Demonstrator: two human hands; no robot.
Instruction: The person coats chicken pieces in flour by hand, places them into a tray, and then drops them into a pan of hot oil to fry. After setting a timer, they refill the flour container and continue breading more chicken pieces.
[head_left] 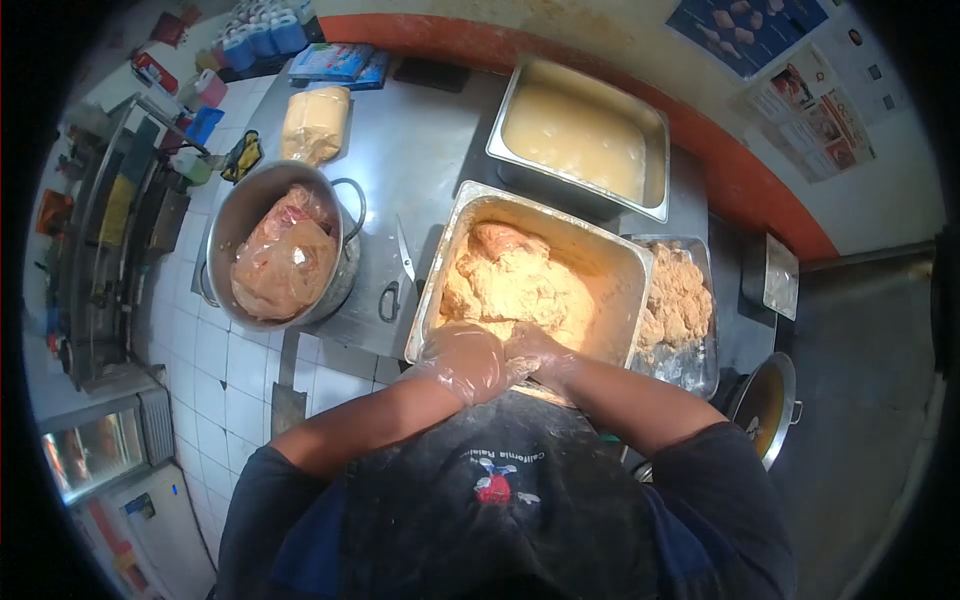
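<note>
Clear plastic gloves (480,374) cover the left hand (462,358) and right hand (541,354), both partly curled at the near end of a metal pan (612,300) where floured meat (510,288) lies heaped; whether either grips a piece, I cannot tell. Around the pan, the steel desk (405,140) carries scissors (404,248) to the left and a tray (688,372) of coated pieces (680,297) to the right. Farther back sits a tub (576,187) of cloudy liquid (575,140). White tiles (222,360) cover the floor; an orange band (765,183) edges the wall (610,28) below posters (745,38).
</note>
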